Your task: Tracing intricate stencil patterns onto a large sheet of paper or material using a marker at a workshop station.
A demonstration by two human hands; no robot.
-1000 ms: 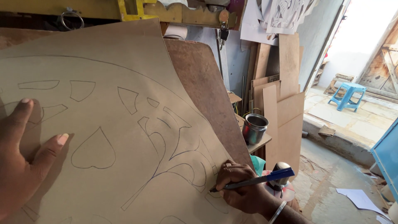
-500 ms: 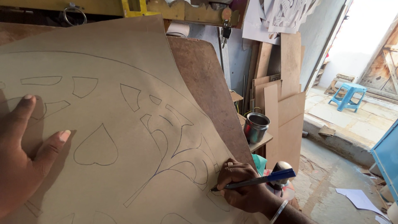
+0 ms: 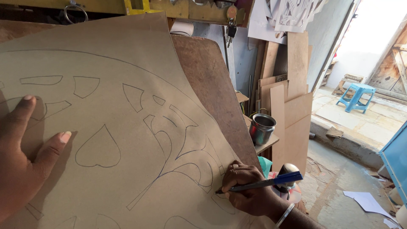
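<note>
Pen (image 3: 260, 184) tip hidden (right hand (image 3: 248, 191)); left hand (image 3: 19, 163) cropped.

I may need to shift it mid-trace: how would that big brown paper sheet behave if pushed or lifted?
The paper sheet is probably floppy: its right edge curves over the board. It likely slides easily, since the left hand presses it flat while the right hand draws with the pen.

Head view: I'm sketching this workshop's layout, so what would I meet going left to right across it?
Left hand → heart outline on the brown sheet → right hand → blue pen → metal pot → blue stool.
</note>
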